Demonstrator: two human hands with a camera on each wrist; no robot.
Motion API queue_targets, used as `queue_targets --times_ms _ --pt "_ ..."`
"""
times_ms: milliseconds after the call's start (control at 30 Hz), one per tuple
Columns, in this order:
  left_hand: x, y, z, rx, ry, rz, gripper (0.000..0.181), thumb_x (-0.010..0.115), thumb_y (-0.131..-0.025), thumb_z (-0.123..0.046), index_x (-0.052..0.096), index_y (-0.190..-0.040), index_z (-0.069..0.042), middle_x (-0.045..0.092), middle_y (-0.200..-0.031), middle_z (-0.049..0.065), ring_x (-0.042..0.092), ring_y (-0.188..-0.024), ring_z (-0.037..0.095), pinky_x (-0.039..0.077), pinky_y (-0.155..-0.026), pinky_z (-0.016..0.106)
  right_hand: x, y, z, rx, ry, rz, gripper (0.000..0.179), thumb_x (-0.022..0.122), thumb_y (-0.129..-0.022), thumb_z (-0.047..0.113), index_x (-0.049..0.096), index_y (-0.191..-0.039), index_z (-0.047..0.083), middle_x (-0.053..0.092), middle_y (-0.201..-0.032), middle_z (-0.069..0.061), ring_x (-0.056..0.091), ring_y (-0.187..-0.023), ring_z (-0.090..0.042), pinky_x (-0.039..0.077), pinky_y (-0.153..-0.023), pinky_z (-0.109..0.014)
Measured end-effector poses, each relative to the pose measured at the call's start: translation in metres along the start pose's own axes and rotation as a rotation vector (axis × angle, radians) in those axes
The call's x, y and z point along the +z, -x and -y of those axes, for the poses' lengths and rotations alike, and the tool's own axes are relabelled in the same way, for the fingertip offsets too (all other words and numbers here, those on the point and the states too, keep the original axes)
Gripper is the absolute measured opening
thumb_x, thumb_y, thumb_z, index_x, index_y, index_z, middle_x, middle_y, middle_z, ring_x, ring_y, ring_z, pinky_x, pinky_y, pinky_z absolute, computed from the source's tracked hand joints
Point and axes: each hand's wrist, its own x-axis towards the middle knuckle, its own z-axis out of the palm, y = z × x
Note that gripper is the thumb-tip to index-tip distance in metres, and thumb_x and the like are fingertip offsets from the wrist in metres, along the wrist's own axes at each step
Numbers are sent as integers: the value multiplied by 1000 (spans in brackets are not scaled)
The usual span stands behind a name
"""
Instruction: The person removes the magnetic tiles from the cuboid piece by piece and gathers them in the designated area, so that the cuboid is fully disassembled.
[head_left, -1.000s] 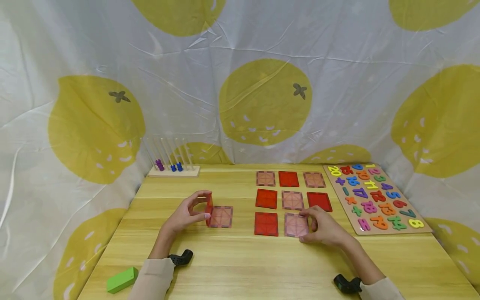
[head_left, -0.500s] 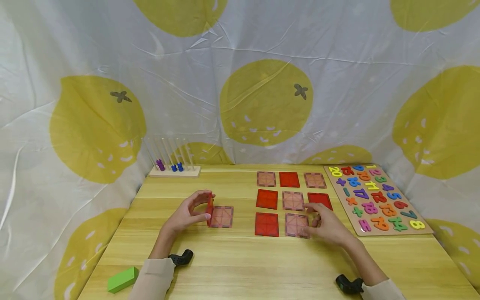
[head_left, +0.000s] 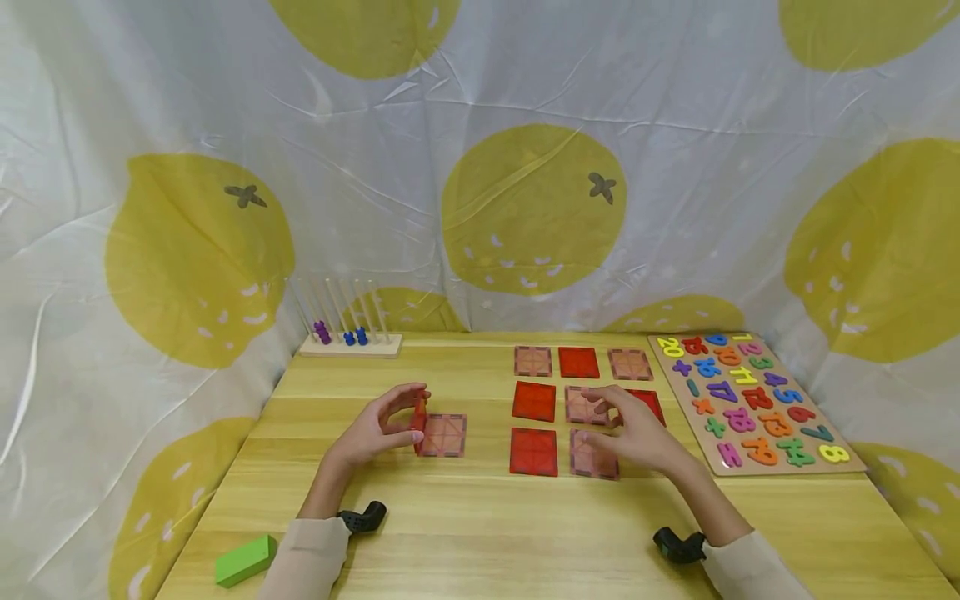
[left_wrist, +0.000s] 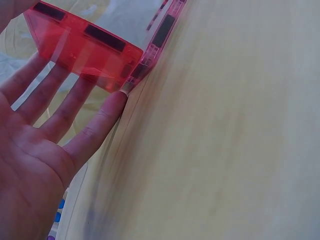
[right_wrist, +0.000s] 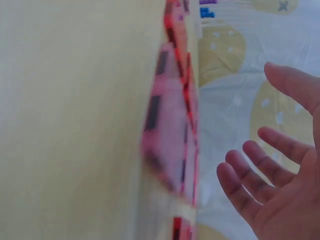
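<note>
My left hand (head_left: 372, 428) pinches a translucent red square magnetic tile (head_left: 420, 423) that stands on edge. In the left wrist view this red tile (left_wrist: 82, 42) meets the side of a pink tile (head_left: 447, 435), which lies flat on the table. My right hand (head_left: 633, 429) hovers over the loose tiles with fingers spread and nothing held. Beneath it, a pink tile (head_left: 588, 467), another pink tile (head_left: 581, 407) and a red tile (head_left: 651, 402) are partly hidden. In the right wrist view the palm of the right hand (right_wrist: 285, 195) is bare, apart from the tiles.
More tiles lie in rows, among them a red tile (head_left: 534, 452). A number puzzle board (head_left: 693, 408) sits at the right. At the back left stands a peg rack (head_left: 352, 346) with small bear counters. A green block (head_left: 245, 561) lies front left, on the wooden table (head_left: 465, 542).
My right hand has let go of the front pink tile, lifted off it and moved slightly back and left. The left hand stays in place, gripping the upright red tile.
</note>
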Motion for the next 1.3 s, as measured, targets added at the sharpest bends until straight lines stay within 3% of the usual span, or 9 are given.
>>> queue_targets --times_ms 133,300,700,1000,1300 --pt "1 0 0 10 10 -1 74 75 -93 -4 36 -155 1 45 -154 25 43 -140 50 55 -102 30 4 -15 13 -3 -39 22 65 82 -89 37 56 -145 17 62 -132 -13 65 -107 -32 61 -85 -45" --pt "2 -1 -2 10 30 -8 75 76 -92 -5 35 -154 4 44 -153 27 44 -138 51 57 -99 30 17 -35 28 -30 -76 58 69 82 -88 41 55 -146 15 60 -133 -8 62 -113 -35 60 -87 -47" --pt "2 -2 -3 -16 20 -23 77 79 -89 -6 38 -154 2 44 -154 27 44 -139 49 58 -97 33 60 -69 63 -14 -32 182 79 83 -83 52 52 -149 20 50 -153 -5 52 -135 -34 47 -108 -60" --pt "1 -3 -4 3 12 -15 76 78 -91 -6 38 -154 1 44 -154 27 46 -139 48 58 -98 34 95 -89 72 -58 -29 283 83 85 -82 49 51 -149 14 53 -147 -5 53 -132 -31 50 -105 -52" --pt "1 -1 -3 -20 25 -21 72 79 -90 -7 45 -153 -13 43 -155 29 44 -141 49 59 -97 34 118 -102 77 -72 -25 317 80 87 -80 39 54 -147 10 55 -146 -9 56 -129 -34 49 -109 -50"
